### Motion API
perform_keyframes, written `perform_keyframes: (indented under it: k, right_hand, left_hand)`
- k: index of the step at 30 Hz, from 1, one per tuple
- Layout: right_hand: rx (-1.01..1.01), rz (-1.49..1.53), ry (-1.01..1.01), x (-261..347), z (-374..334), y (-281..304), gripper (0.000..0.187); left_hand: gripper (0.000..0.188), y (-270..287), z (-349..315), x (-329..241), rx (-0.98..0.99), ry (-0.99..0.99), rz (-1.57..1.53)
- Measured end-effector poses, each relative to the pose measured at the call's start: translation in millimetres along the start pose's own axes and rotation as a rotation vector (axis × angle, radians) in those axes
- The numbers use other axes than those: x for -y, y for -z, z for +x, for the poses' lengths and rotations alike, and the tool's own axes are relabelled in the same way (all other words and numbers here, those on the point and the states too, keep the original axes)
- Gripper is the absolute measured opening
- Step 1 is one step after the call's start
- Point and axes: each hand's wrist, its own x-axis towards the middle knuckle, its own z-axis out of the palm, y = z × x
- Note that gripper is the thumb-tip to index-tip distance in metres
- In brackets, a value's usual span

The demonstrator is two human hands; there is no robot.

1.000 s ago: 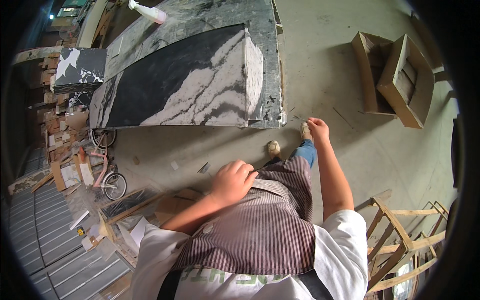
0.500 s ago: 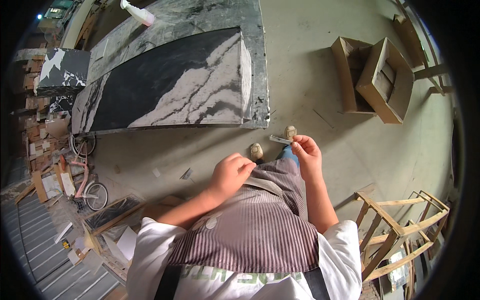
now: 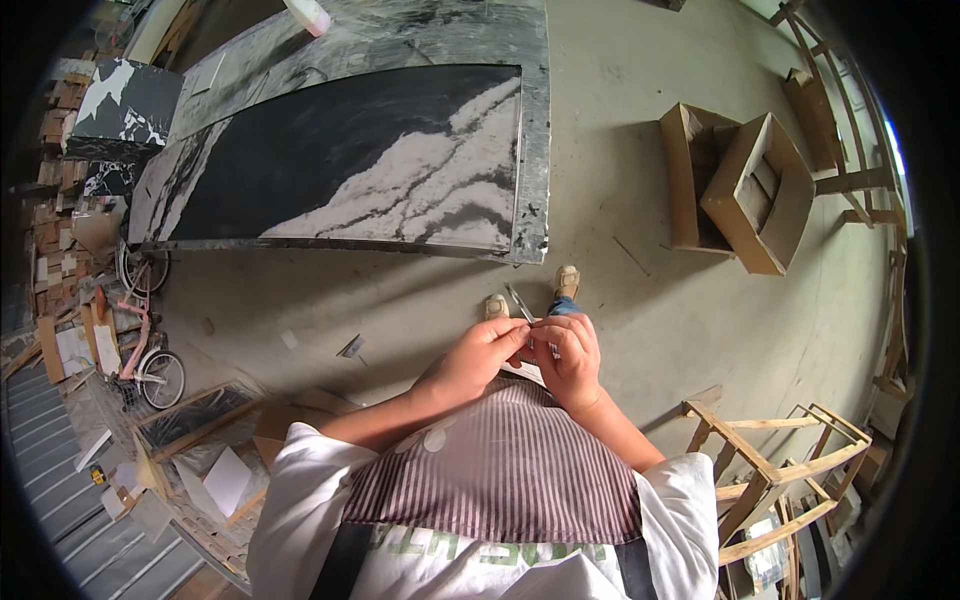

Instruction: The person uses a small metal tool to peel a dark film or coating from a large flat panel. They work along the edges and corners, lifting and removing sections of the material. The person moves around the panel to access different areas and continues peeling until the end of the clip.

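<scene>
Close together in front of my apron, both hands meet with their fingertips nearly touching. My right hand (image 3: 568,362) is closed in a pinch around the lower end of a thin silvery strip-like tool (image 3: 519,303), which points up and away from me over the floor. My left hand (image 3: 470,360) is also closed, its fingertips pressed at the tool's lower end; what lies between them is hidden. Beyond the hands, a long black slab with white marble veining (image 3: 330,165) lies on a smeared grey worktable (image 3: 533,150). Neither hand touches the slab.
A white and pink bottle (image 3: 310,16) stands on the table. Two open cardboard boxes (image 3: 725,188) sit on the floor at right, with a wooden frame (image 3: 780,465) nearer me. At left are a pink bicycle (image 3: 140,340), a smaller marbled block (image 3: 120,105) and stacked scraps.
My right hand has moved left and inward with the silvery tool, meeting my left hand, which shifted slightly right. The tool turned from nearly level to pointing steeply away. My view shifted slightly.
</scene>
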Motion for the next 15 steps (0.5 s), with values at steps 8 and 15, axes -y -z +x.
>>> perform_keyframes:
  k: [8, 15]
  right_hand:
    - [-0.091, 0.334, -0.464, 8, -16, -5, 0.017]
    - [0.047, 0.919, -1.065, 4, -11, -12, 0.011]
  left_hand:
    - [0.025, 9, 1, 4, -0.064, 0.045, 0.0]
    - [0.03, 14, 2, 9, -0.053, 0.107, 0.303]
